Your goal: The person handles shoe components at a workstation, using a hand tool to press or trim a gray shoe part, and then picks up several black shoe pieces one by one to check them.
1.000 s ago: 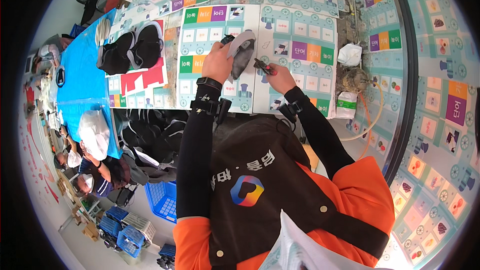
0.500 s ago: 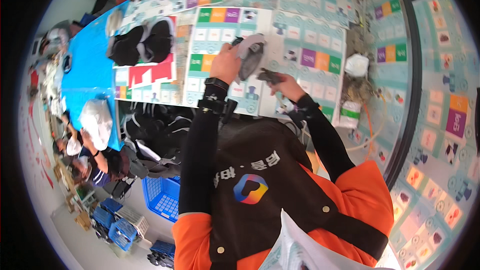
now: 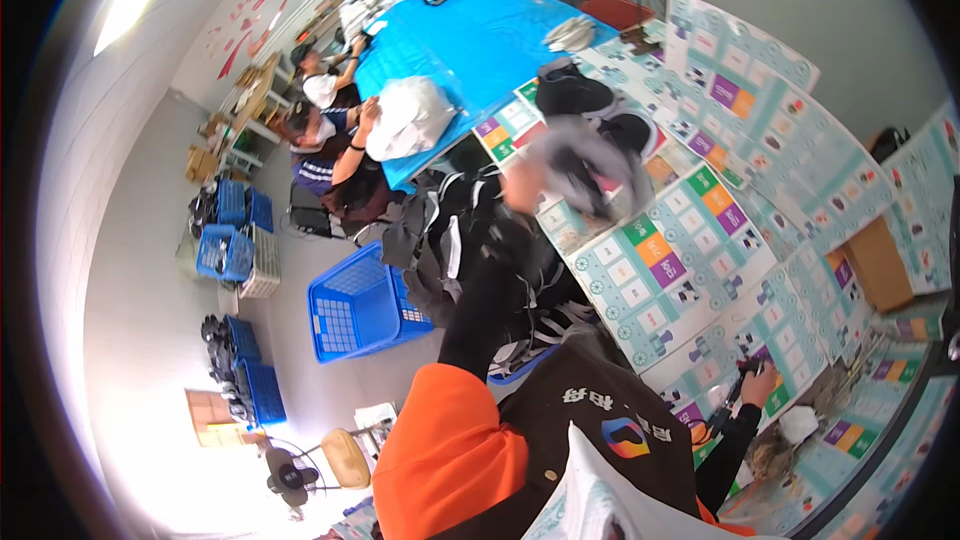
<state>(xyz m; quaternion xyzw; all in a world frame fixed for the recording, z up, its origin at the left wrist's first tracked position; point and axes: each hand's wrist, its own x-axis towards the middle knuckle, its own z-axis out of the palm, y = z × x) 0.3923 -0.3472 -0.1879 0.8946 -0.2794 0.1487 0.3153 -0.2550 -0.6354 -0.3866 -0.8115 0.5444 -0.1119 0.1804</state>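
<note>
My left hand point(image 3: 522, 188) is stretched out to the left and smeared by motion. It grips a grey shoe upper point(image 3: 577, 162), also blurred, above the left end of the printed table sheets point(image 3: 655, 285). Right beside it lie dark shoe uppers with grey edges, one black upper point(image 3: 572, 90) and another black upper point(image 3: 628, 130) partly behind the grey one. My right hand point(image 3: 760, 385) rests low over the right part of the table, fingers closed round a small dark thing point(image 3: 747, 365) whose kind I cannot make out.
A blue-covered table point(image 3: 480, 30) adjoins on the far left, with a white bag point(image 3: 412, 118) and a seated person point(image 3: 325, 145) at it. Dark uppers hang in a pile point(image 3: 440, 240) under my left arm, next to a blue crate point(image 3: 350, 305). A cardboard box point(image 3: 880, 265) stands right.
The view has swung to the left. My left hand has carried the grey upper from the table's middle toward the black uppers. My right hand stays over the table's right part.
</note>
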